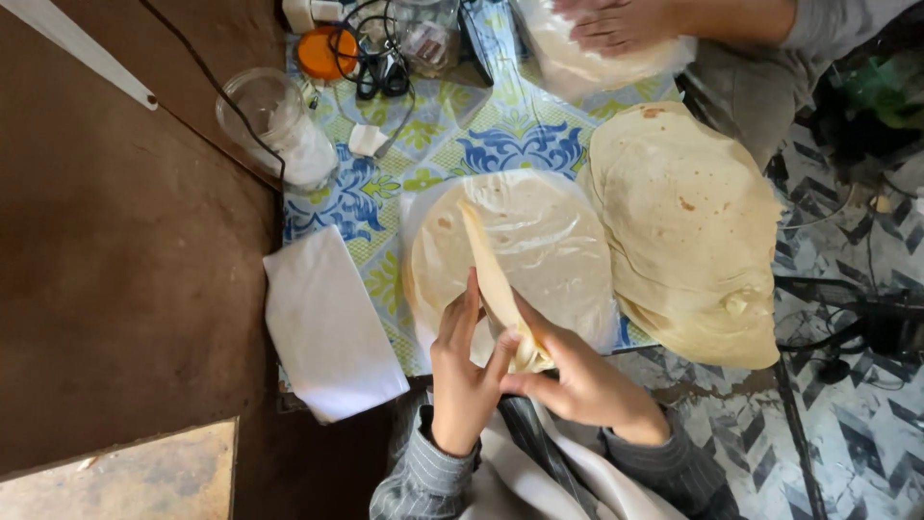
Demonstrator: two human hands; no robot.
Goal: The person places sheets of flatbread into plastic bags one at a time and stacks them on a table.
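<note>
Patterned desk cloth [500,144] lay beneath; my left hand [467,371] and right hand [577,380] pinched the folded flatbread [496,279]; I'd judged an even, gentle grip best.

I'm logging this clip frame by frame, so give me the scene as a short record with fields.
left hand: grips the folded flatbread at its lower end
right hand: pinches the same flatbread
bagged stack: flatbreads in clear plastic, under the hands
loose stack: bare flatbreads, to the right
other person's hand: pressing another bagged stack, top
white paper: left of the stack
surface: patterned cloth
</note>
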